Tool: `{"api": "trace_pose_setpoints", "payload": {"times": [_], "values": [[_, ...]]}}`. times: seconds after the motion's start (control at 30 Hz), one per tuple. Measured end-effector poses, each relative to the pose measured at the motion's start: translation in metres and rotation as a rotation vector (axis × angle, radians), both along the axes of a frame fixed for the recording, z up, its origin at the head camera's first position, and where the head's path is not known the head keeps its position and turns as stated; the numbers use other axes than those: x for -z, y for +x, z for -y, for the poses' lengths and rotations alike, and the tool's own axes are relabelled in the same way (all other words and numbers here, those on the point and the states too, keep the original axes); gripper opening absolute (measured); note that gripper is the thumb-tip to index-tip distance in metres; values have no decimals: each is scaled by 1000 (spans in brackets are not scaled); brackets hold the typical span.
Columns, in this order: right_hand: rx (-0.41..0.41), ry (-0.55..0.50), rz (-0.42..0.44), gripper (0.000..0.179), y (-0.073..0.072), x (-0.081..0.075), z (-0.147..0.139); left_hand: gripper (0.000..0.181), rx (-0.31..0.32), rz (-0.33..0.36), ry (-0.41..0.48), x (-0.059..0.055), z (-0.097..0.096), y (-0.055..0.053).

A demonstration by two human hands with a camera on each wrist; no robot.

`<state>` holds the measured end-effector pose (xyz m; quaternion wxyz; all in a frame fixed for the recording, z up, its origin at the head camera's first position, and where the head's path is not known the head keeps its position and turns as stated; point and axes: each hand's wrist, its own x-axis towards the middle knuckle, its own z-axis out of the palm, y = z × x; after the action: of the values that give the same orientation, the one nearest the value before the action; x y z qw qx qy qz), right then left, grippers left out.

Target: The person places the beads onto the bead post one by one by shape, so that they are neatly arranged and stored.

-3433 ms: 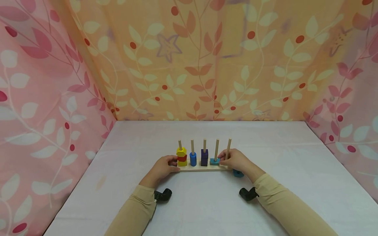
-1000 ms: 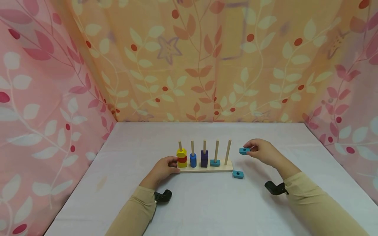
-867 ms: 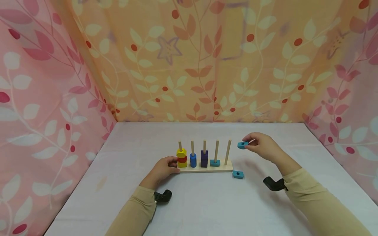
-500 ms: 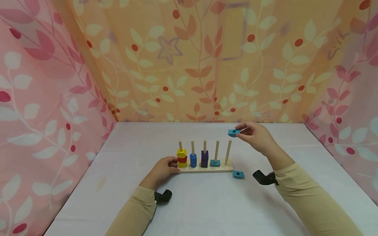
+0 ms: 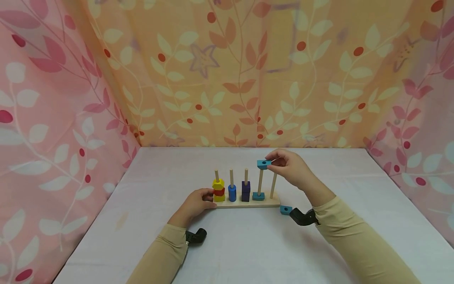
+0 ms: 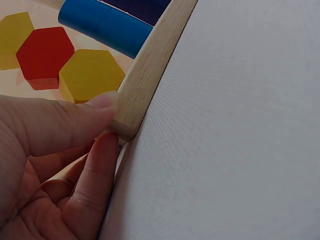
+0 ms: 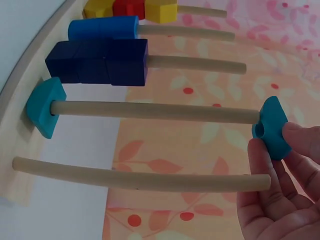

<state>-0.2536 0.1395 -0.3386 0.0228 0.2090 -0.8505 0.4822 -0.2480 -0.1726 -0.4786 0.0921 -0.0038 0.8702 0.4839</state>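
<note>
My left hand (image 5: 196,202) grips the left end of a wooden peg stand (image 5: 244,205), thumb and a finger pinching the end of its base in the left wrist view. In my right hand (image 5: 292,169), thumb and fingers pinch a teal block (image 7: 275,127) with a hole through it. It is at the top of the fourth peg (image 7: 155,110), whose tip is right by the hole. Another teal block (image 5: 258,196) sits at the foot of that peg. The fifth peg (image 7: 140,177) passes close in front of my right fingers in the right wrist view.
Yellow and red hexagonal blocks (image 6: 45,57), blue cylinders (image 7: 102,28) and dark navy blocks (image 7: 95,62) fill the other pegs' lower parts. A loose teal block (image 5: 285,210) lies by the stand's right end, partly behind the black right wrist camera (image 5: 303,217). Patterned curtains (image 5: 227,79) surround the white table.
My right hand has left the stand, picked up a teal block at the right, then raised it and carried it left to the fourth peg's top. My left hand has stayed put.
</note>
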Motion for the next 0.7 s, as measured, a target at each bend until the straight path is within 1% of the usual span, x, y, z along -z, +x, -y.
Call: {"api": "trace_pose_setpoints", "payload": {"times": [0.17, 0.37, 0.47, 0.7], "values": [[-13, -1, 34, 22, 1, 2, 4, 50, 5, 1, -3, 1, 0, 0], [-36, -6, 52, 23, 0, 4, 4, 51, 11, -13, -8, 1, 1, -1], [-46, -8, 61, 24, 0, 6, 3, 50, 6, -1, -4, 1, 1, -2], [-43, 15, 70, 26, -4, 17, 2, 49, 0, 14, 9, 0, 0, -2]]}}
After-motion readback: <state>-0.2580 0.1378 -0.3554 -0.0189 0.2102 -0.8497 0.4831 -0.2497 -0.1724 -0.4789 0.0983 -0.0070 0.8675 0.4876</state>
